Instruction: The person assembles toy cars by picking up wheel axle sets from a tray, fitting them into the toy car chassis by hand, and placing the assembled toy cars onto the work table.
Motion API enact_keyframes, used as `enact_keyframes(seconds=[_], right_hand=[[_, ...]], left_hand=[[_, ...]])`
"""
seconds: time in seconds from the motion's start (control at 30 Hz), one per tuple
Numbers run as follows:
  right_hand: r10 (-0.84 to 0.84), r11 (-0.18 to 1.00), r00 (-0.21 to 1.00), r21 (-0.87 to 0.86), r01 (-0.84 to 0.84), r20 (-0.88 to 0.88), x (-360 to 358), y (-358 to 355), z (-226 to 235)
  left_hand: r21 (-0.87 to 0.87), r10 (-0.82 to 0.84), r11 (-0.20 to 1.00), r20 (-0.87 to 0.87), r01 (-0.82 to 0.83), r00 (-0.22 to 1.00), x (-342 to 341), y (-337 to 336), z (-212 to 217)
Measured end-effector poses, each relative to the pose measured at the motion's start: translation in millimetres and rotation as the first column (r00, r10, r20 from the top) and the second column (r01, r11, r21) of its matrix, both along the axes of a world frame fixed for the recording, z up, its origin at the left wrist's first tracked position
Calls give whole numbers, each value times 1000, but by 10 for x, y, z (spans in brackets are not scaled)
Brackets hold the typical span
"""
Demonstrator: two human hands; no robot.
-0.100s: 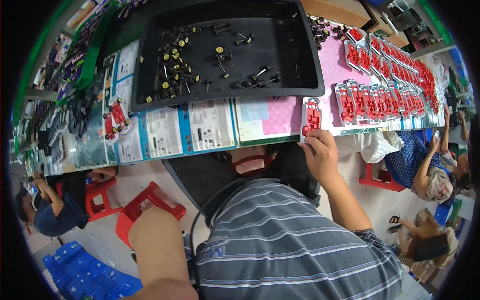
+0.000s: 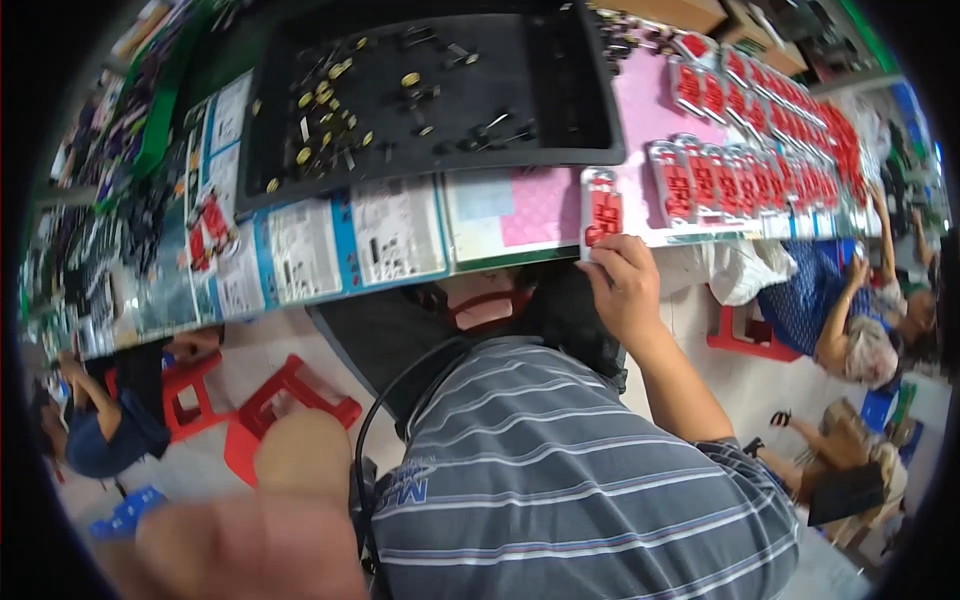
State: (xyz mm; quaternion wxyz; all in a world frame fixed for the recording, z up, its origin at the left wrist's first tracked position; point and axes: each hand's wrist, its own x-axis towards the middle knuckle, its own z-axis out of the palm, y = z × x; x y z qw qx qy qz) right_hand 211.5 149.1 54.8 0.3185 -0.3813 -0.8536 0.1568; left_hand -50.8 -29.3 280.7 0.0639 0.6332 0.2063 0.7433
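My right hand [image 2: 628, 285] is closed at the table's front edge, thumb and fingers pinching the near end of a toy car body [image 2: 601, 212]. This piece has a silver-white shell and a red underside facing up, and it lies lengthwise on the table. My left hand [image 2: 250, 548] is raised close to the camera at the lower left, smeared by motion; its fingers cannot be made out. Just beyond the held car body stands a black tray [image 2: 440, 178] with many wheel-and-axle sets [image 2: 325, 100] inside.
Rows of similar red and silver car bodies [image 2: 735, 180] lie to the right on a pink sheet. Printed sheets [image 2: 398, 235] cover the table's front, with a red car piece [image 2: 212, 232] at left. Red stools [image 2: 290, 400] stand below; people sit at both sides.
My left hand has come into view as a blur at the lower left. The whole view has shifted slightly, while my right hand keeps its pinch on the car body.
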Motion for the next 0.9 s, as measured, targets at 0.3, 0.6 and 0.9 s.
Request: enact_keyframes(seconds=[0.3,0.6,0.9], right_hand=[[257,962,936,-27,-271,-240,23,-261,92],[499,865,817,121,-486,-290,-165,-285,481],[240,971,956,-28,-239,171,-700,1327,730]], left_hand=[[-856,-166,67,498,513,851,74,640,-2342],[-527,11,171,846,832,534,552,703,-2571],[-689,-13,300,689,660,725,125,583,-2501]])
